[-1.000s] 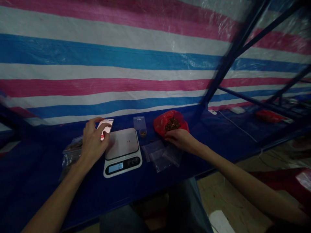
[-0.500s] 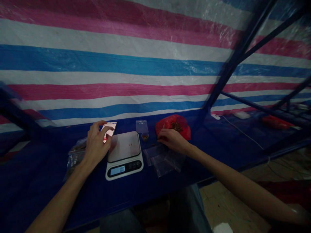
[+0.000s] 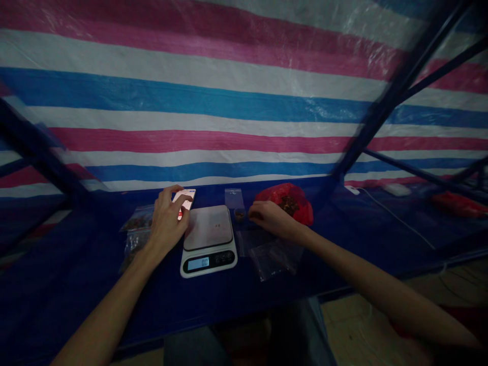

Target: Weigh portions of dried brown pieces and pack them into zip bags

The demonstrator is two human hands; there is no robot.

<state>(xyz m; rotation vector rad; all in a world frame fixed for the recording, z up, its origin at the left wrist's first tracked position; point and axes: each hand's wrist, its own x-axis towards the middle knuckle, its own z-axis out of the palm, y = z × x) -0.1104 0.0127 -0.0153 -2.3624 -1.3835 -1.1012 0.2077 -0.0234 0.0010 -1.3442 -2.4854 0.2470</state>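
Observation:
My left hand is over a lit smartphone, fingers curved and apart, the index finger over its screen. Just right of that hand sits a white digital kitchen scale with a few tiny bits on its plate; its display reads 0.0. My right hand has its fingertips pinched together between a small round cup and an open red plastic bag of dried brown pieces. Whatever the pinch holds is hidden. Below the right hand lie clear zip bags.
Filled clear bags lie left of my left hand. Another clear zip bag is behind the cup. A white cable runs along the blue tabletop to the right. Blue metal posts stand before a striped tarp.
My right hand has shifted left from the red bag's edge toward the small cup. The left hand stays by the phone. The whole view has swung slightly left.

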